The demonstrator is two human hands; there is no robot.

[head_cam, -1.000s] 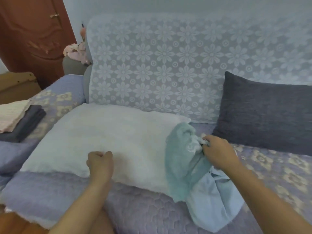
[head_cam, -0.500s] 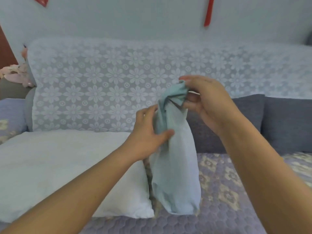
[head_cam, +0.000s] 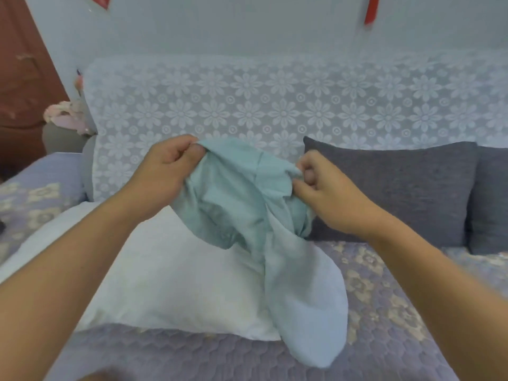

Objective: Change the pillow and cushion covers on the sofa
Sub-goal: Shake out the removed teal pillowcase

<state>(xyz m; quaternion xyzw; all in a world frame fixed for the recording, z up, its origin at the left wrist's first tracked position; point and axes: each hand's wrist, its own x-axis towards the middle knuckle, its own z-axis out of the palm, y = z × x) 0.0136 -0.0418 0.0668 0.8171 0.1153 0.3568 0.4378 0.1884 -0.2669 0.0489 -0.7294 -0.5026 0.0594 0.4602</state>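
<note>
Sofa seat (head_cam: 384,339), bare pillow (head_cam: 165,284), both hands now spread apart, pinching the teal cover (head_cam: 247,204) wider

white pillow (head_cam: 170,276) partly behind teal cover (head_cam: 247,204), second grey cushion (head_cam: 492,199) cropped right

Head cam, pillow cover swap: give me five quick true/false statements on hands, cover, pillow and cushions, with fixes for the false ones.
1. Both hands grip the teal cover. True: the left hand and right hand each pinch its upper edge.
2. The cover is pulled over the white pillow. False: the pillow lies bare on the sofa seat; the cover hangs in front of it.
3. A dark grey cushion leans against the sofa back on the right. True.
4. The backrest throw is plain. False: it carries a white flower pattern.
5. The left hand rests on the pillow. False: it is raised, holding the cover.
</note>
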